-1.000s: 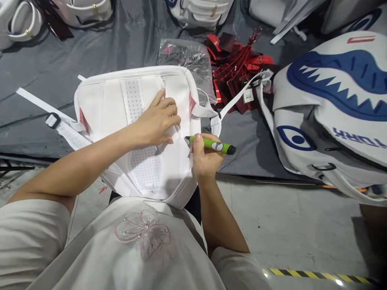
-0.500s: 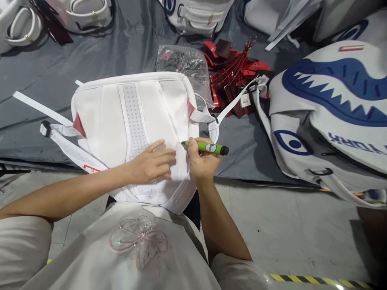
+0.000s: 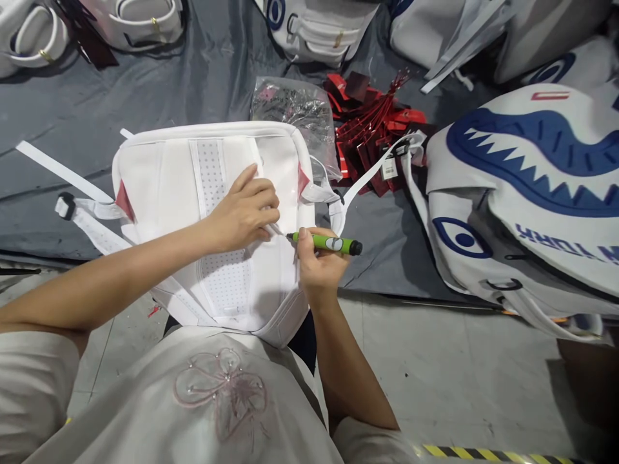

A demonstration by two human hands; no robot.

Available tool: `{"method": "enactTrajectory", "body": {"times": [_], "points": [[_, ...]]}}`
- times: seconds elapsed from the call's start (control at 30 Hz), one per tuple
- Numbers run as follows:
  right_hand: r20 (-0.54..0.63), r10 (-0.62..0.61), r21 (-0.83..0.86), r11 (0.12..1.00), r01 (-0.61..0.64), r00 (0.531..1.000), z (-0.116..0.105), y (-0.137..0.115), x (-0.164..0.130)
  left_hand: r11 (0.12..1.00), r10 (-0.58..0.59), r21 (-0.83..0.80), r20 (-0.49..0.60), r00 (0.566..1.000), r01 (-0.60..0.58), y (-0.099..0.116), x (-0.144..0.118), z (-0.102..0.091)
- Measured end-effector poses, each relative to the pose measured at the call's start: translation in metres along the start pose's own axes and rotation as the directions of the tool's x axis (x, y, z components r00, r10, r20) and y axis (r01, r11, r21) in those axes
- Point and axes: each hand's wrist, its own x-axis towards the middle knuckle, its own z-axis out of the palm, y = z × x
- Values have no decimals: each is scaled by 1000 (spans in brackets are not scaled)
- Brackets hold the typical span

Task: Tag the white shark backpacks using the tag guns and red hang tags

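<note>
A white backpack [image 3: 174,174] lies with its back panel up, at the table's edge and against my body. A dotted grey-white mesh strip [image 3: 211,177] runs down its middle. My right hand [image 3: 322,261] is closed around a green marker [image 3: 341,245], whose dark tip points left at the slanting seam right of the strip. Whether the tip touches the fabric I cannot tell. My left hand [image 3: 246,212] rests palm down on the panel beside that seam, thumb stretched away and fingers slightly bent. What lies under its fingertips is hidden.
Red tags with cords [image 3: 372,132] lie in a pile behind the backpack, beside a clear plastic bag [image 3: 294,106]. At right stands a white backpack with a blue toothed mouth [image 3: 536,161]. More white bags [image 3: 324,32] line the far side of the grey-covered table [image 3: 213,84].
My left hand has moved up the panel, away from my body, and its thumb now points outward. My right hand stays by the seam with the marker, almost unmoved.
</note>
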Motion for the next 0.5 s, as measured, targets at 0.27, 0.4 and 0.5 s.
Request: {"method": "enactTrajectory", "body": {"times": [0.27, 0.4, 0.5], "points": [[31, 31, 70, 997, -33, 999, -2, -6, -3, 996, 80, 54, -360, 930, -65, 2, -20, 19], [38, 17, 37, 999, -18, 999, -3, -7, -1, 996, 91, 52, -424, 901, -77, 2, -19, 21], [50, 36, 56, 998, -39, 998, -3, -8, 2, 997, 74, 42, -395, 916, -62, 1, -22, 24]]}}
